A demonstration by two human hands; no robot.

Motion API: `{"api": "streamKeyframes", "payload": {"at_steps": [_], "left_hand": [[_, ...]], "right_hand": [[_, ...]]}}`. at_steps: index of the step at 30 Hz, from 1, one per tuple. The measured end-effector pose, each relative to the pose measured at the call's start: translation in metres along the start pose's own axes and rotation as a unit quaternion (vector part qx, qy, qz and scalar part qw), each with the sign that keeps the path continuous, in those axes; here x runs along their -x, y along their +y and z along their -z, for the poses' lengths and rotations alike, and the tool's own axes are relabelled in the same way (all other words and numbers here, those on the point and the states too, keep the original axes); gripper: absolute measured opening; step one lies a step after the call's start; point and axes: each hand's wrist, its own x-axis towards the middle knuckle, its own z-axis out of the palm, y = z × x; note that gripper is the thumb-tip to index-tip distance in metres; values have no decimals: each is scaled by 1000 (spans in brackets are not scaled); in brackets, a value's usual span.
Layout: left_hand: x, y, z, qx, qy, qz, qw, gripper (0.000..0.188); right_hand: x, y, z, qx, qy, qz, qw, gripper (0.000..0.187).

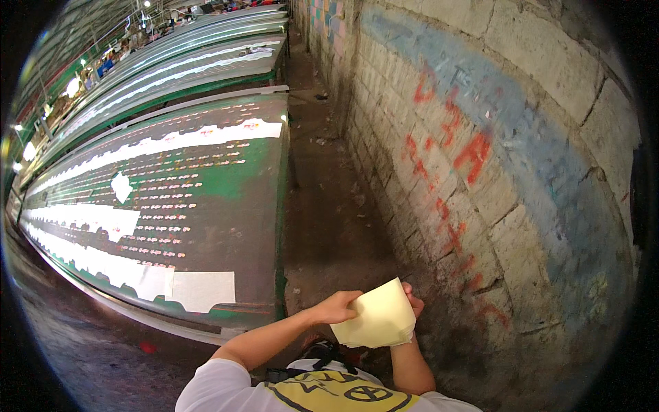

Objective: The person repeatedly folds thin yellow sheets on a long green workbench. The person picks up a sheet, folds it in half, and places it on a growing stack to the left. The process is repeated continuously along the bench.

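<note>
Between my two hands, in front of my chest, is a small stack of pale yellow paper sheets (376, 316), tilted and with slightly uneven lower edges. My left hand (338, 307) grips its left edge, thumb lying on top. At the right edge my right hand (413, 299) is closed on the same sheets, most of its fingers hidden behind them. To the left of my hands, a white cut-out fabric piece (206, 287) lies flat on the near end of a long printing table (240, 226).
More white pieces (113, 221) lie in rows on the table, beside repeated small printed marks. Further long tables (171, 72) stand behind it. A narrow dirt aisle (329, 206) runs between the tables and a block wall (439, 144) with blue and red paint on my right.
</note>
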Motion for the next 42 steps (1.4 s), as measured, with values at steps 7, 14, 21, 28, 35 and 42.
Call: {"api": "streamKeyframes", "payload": {"at_steps": [7, 14, 21, 28, 35, 42], "left_hand": [[-41, -5, 27, 75, 3, 30, 997, 40], [-95, -32, 108, 196, 31, 78, 977, 34], [-156, -6, 232, 237, 128, 54, 962, 36], [-234, -20, 354, 241, 337, 43, 909, 34], [-339, -27, 463, 269, 457, 21, 847, 20], [-460, 0, 593, 297, 591, -22, 750, 18]], "right_hand": [[-69, -40, 6, 8, 28, -41, 999, 11], [-207, -58, 7, 61, 17, -76, 995, 12], [-382, -82, 73, 64, 17, -84, 994, 15], [-549, -102, 124, 31, -2, -89, 996, 13], [-717, -126, 194, 72, 105, -120, 985, 11], [-921, -145, 224, 78, 51, -180, 979, 13]]}}
